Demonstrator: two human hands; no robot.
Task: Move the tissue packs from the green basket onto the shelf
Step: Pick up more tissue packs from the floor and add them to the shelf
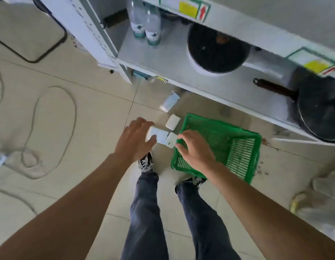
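Observation:
The green basket (pixel 238 147) sits on the tiled floor below the white shelf (pixel 172 59); no packs show inside it. My left hand (pixel 136 141) grips a white tissue pack (pixel 159 135) from its left side. A second white pack (pixel 171 140) touches that one, and my right hand (pixel 195 147) holds its right edge with the fingertips, above the basket's left rim. Another white pack (pixel 173 122) lies on the floor just beyond. A fourth pack (pixel 169 102) lies tilted further off, near the shelf's front edge.
On the shelf stand two water bottles (pixel 146 23), a round black pot (pixel 217 49) and a black frying pan (pixel 313 106). A cable (pixel 50 132) loops over the floor at left. My feet and legs are under my hands. Plastic bags lie at right.

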